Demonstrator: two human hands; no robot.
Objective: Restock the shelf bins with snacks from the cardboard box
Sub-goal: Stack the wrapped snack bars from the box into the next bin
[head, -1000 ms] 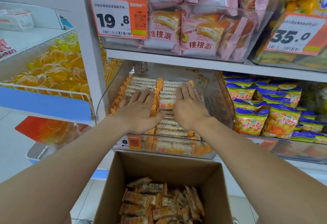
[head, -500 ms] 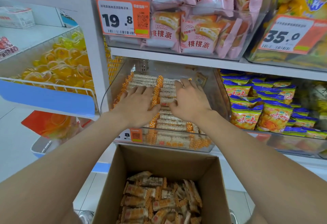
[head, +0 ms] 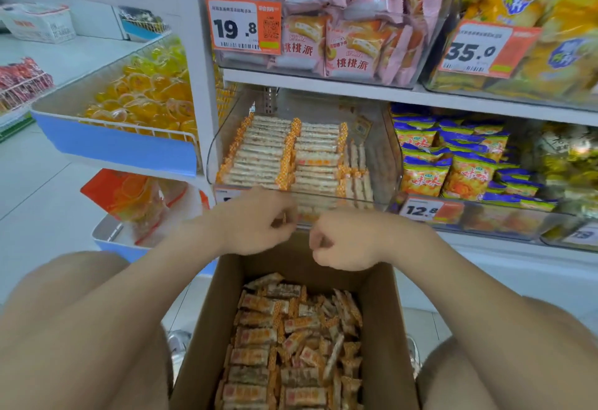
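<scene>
The left hand (head: 255,222) and right hand (head: 343,238) hang close together over the far edge of the cardboard box (head: 390,319), fingers curled inward. The right holds nothing visible; blur hides whether the left pinches anything. Loose orange-ended snack bars (head: 291,345) fill the box below. Just beyond the hands, the clear shelf bin (head: 383,157) holds neat rows of the same bars (head: 259,151). Blue-and-yellow snack bags (head: 453,167) fill the bin on its right.

Matt brown cardboard box (head: 385,328); clear glossy plastic bin (head: 385,163).
</scene>
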